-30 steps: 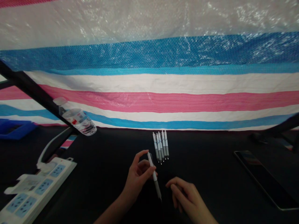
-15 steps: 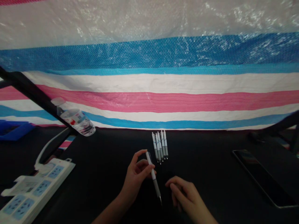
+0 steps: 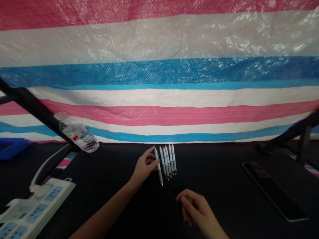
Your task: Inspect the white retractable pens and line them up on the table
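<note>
Several white pens with grey grips (image 3: 168, 162) lie side by side on the black table, their tips toward me. Just left of this row, my left hand (image 3: 146, 165) grips another white and grey pen (image 3: 159, 167) between thumb and fingers, almost parallel to the others. My right hand (image 3: 194, 205) rests nearer to me, right of the row, with its fingers curled together; nothing shows in it.
A white power strip (image 3: 42, 207) lies at the left, below a tilted water bottle (image 3: 82, 136) by a black frame bar. A blue tray (image 3: 15, 147) is at the far left. A dark phone (image 3: 274, 191) lies at the right. A striped sheet (image 3: 159, 114) hangs behind.
My left hand has moved forward with its pen, from in front of the row to beside its left end. My right hand has hardly moved. The view has tilted up slightly.
</note>
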The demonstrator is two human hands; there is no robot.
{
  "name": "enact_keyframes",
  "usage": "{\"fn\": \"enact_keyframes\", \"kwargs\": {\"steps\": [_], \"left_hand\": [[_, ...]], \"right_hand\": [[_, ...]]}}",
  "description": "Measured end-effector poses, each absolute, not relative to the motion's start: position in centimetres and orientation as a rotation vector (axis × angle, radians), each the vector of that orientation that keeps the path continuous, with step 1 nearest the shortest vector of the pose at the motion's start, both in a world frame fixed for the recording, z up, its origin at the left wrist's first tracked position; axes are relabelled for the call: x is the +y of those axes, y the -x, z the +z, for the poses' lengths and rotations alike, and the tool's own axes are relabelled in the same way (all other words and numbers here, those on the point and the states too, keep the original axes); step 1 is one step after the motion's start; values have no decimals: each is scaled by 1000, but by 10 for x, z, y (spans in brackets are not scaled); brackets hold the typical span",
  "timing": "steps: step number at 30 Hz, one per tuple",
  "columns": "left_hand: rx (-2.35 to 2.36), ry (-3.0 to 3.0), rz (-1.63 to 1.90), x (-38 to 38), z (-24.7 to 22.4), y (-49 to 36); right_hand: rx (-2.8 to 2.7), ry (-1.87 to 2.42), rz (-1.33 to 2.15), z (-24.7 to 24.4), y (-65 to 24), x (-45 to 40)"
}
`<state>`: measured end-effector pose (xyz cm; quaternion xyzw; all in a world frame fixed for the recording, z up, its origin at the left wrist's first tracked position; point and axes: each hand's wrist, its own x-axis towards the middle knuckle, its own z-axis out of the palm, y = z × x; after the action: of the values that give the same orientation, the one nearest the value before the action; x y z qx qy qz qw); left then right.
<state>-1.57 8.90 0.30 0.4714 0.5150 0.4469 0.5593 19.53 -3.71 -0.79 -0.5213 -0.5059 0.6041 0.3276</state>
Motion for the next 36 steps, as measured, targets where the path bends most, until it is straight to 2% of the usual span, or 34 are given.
{"fn": "enact_keyframes", "kwargs": {"steps": [5,12,20,23,36], "left_hand": [[1317,-1345,1075,114,-21,18],[1196,-1559,962,87,-12,32],[1079,-2048,888,65,-7,31],[1070,-2172,851,61,-8,24],[1131,-2237,905,62,-14,-6]], "right_hand": [[-1316,1343,1574,-11,-194,-36],[-1429,1337,1535,-5,-200,-31],[-1949,1275,788,18,-217,14],[-2071,1206,629,13,-218,30],[-2053,1255,706,4,-225,29]]}}
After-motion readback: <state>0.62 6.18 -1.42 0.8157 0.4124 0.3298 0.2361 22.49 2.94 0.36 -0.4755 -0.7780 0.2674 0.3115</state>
